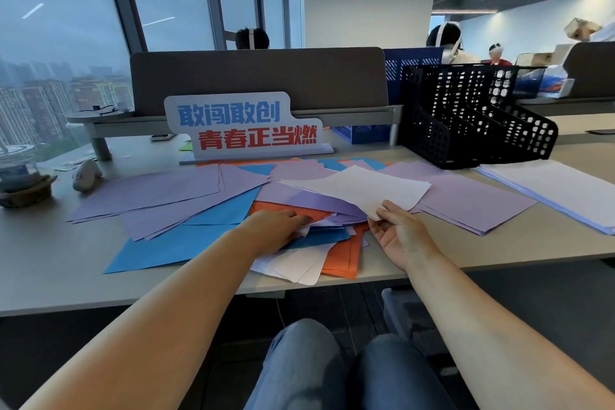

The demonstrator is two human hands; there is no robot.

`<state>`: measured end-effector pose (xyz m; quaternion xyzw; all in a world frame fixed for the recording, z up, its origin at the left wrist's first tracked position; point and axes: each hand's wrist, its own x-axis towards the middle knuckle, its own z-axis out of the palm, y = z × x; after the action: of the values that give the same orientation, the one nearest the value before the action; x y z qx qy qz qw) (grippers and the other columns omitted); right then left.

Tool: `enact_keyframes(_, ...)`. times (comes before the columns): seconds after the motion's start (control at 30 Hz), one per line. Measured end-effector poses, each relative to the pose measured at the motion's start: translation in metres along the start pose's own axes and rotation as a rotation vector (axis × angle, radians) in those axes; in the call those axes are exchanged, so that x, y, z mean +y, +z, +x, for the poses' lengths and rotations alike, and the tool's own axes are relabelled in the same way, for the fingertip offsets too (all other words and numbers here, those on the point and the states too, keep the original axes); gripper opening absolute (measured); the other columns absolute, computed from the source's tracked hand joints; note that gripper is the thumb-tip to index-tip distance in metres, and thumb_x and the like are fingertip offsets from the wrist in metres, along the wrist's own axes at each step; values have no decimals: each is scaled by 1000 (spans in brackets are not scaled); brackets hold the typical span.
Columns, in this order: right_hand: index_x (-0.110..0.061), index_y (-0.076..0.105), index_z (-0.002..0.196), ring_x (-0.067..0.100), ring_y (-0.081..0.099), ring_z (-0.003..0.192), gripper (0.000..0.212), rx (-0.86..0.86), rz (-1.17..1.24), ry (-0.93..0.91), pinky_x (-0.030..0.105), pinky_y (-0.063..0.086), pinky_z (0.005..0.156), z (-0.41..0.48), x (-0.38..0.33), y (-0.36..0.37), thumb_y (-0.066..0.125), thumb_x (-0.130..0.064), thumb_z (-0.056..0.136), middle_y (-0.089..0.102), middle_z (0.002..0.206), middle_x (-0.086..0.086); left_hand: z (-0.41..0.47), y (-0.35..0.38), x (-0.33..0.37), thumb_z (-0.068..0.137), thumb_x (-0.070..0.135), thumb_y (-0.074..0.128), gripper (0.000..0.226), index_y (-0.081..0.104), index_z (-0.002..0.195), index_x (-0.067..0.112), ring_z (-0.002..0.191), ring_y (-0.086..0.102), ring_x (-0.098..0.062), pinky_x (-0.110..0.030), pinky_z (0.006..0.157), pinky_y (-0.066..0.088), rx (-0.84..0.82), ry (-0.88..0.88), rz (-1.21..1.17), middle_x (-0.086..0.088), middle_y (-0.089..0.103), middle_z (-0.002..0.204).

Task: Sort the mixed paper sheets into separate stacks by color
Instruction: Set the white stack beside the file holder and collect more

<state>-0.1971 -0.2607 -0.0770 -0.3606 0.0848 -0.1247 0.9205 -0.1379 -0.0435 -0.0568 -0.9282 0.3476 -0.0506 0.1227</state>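
Note:
A mixed heap of paper sheets covers the desk point(66, 276): purple sheets point(149, 190), blue sheets point(186, 243), orange sheets point(346, 256) and white sheets point(293, 263). My right hand point(399, 233) pinches the near corner of a white sheet point(362, 186) lifted above the heap. My left hand point(279, 226) lies palm down on the middle of the heap, its fingers on the orange and white sheets. More purple sheets point(472, 203) lie spread to the right. A stack of white sheets point(562, 190) sits at the far right.
A black perforated file rack point(472, 116) stands behind the paper at the right. A white sign with blue and red characters point(243, 126) stands at the back centre. A cup on a coaster point(20, 176) sits far left. People sit beyond the grey divider point(259, 76).

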Motion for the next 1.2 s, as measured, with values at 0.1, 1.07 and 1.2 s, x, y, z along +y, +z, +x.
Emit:
enact_keyframes(0.1, -8, 54, 87, 13, 62, 66, 21, -2, -4, 6, 18, 54, 53, -1, -1, 0, 44, 10, 91, 59, 86, 9, -5, -6, -2, 95, 15, 48, 52, 33, 141, 34, 125, 46, -21, -30, 102, 39, 18, -7, -135, 5, 42, 143)
enact_keyframes(1.07, -9, 53, 90, 7, 63, 45, 19, 165, 136, -71, 15, 47, 40, 9, -52, -43, 40, 4, 95, 62, 75, 7, 13, -41, 5, 95, 21, 52, 23, 68, 110, 16, 97, 63, -28, -32, 72, 48, 702, -256, -368, -3, 67, 114)
enact_keyframes(1.2, -7, 52, 92, 8, 63, 45, 17, 181, 134, -73, 15, 48, 41, 7, -56, -46, 40, 4, 95, 57, 84, 10, 15, -54, 1, 95, 23, 50, 23, 65, 112, 16, 95, 63, -31, -35, 73, 49, 716, -315, -328, -9, 67, 112)
